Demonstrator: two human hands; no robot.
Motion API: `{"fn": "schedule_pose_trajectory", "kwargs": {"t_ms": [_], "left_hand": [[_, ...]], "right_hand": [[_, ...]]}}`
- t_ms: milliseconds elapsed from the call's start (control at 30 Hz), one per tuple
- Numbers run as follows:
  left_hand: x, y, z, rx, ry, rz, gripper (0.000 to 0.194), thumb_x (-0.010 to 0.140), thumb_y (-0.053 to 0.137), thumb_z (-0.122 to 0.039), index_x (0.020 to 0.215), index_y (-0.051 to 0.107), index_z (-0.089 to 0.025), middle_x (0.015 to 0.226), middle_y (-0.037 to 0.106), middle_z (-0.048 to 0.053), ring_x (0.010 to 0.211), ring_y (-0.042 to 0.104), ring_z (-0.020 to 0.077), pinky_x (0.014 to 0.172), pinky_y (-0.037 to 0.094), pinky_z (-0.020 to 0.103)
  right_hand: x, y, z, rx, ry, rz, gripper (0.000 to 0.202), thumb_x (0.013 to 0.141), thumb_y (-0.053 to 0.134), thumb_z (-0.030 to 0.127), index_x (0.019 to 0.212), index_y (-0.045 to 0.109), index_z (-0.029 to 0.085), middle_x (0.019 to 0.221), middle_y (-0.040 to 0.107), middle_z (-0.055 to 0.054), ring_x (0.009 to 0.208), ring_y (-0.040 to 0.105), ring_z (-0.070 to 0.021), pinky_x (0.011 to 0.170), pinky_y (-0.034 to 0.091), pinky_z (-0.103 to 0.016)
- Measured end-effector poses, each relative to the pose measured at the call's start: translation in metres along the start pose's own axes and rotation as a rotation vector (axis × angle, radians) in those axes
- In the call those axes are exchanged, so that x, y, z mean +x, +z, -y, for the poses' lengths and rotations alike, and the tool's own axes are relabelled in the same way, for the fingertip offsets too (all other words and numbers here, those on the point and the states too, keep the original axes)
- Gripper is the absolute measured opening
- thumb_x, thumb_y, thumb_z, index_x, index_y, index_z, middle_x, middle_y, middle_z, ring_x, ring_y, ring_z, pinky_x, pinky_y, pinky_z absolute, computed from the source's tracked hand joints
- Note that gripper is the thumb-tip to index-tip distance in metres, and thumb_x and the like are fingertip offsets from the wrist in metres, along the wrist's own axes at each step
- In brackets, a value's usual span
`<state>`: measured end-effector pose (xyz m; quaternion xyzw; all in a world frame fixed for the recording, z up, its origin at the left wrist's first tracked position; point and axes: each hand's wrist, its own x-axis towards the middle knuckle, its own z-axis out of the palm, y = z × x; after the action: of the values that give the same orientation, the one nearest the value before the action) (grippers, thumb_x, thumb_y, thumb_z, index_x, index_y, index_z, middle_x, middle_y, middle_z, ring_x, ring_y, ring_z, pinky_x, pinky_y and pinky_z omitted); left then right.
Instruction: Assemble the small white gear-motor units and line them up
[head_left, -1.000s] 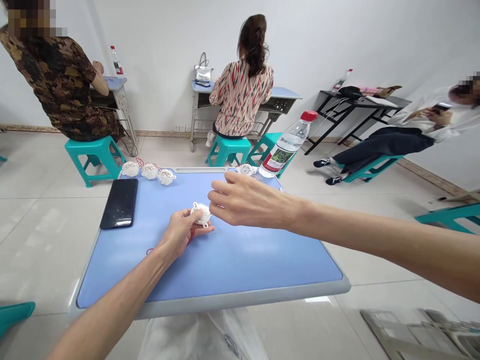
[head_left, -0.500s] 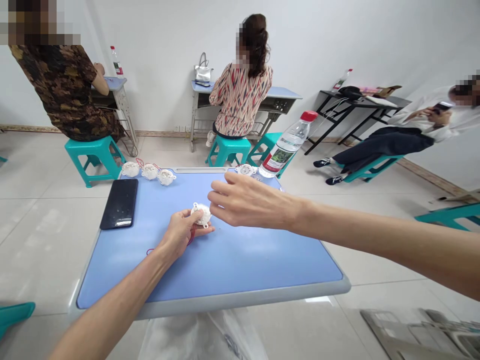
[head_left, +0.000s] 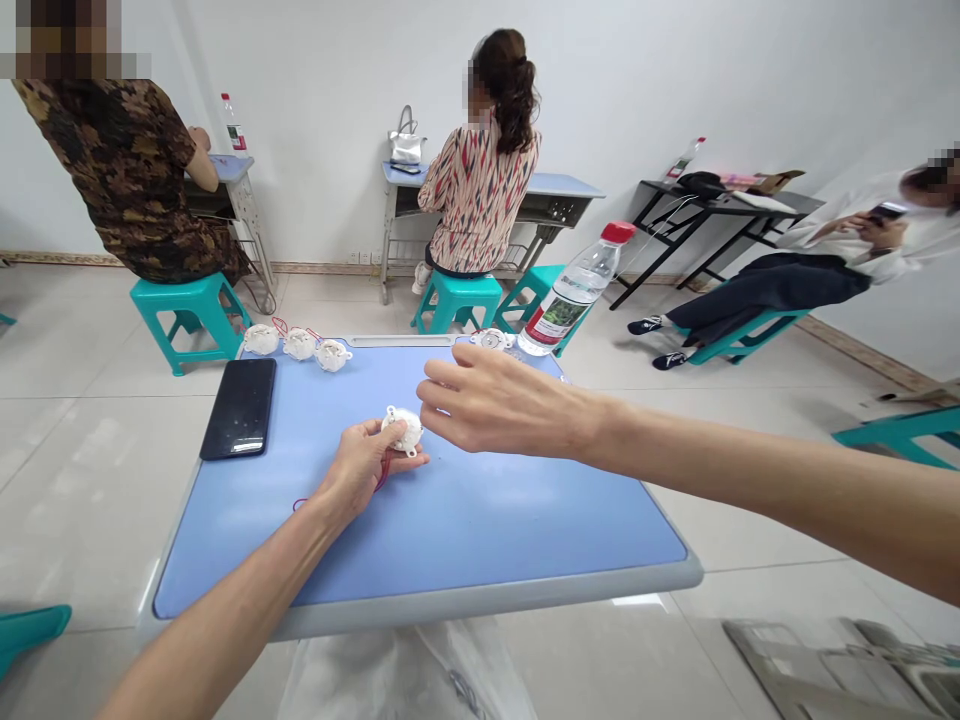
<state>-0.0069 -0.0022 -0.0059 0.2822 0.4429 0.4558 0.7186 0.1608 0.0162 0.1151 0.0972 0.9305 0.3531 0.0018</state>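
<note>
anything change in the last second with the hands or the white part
Nothing visibly changed. The left hand still holds the small white part over the blue table, and the right hand stays poised beside it, fingers by the part. Phone and bottle unmoved.

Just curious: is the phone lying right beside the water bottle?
No, the phone lies at the table's left edge, the water bottle at its far right corner.
</note>
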Motion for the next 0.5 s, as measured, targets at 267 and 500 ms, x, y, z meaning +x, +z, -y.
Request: {"fn": "schedule_pose_trajectory", "kwargs": {"t_ms": [267, 500], "left_hand": [[-0.0023, 0.0022, -0.0019, 0.017, -0.005, -0.028, 0.013, 0.075, 0.069, -0.019, 0.078, 0.061, -0.009, 0.07, 0.065, 0.007, 0.068, 0.069, 0.0185, 0.075, 0.059, 0.037], [-0.0022, 0.0027, -0.0012, 0.034, -0.003, -0.038, 0.012, 0.077, 0.067, -0.018, 0.081, 0.06, -0.009, 0.07, 0.065, 0.007, 0.068, 0.07, 0.0192, 0.073, 0.059, 0.035]], "right_hand": [[0.0003, 0.0006, 0.0004, 0.014, -0.002, 0.006, 0.022, 0.084, 0.051, 0.003, 0.065, 0.051, 0.016, 0.065, 0.048, -0.002, 0.068, 0.035, -0.0153, 0.057, 0.012, -0.033], [0.0004, 0.0005, 0.0016, 0.018, 0.002, -0.005, 0.023, 0.084, 0.05, 0.003, 0.065, 0.051, 0.015, 0.064, 0.048, -0.002, 0.067, 0.035, -0.0147, 0.057, 0.012, -0.033]]}}
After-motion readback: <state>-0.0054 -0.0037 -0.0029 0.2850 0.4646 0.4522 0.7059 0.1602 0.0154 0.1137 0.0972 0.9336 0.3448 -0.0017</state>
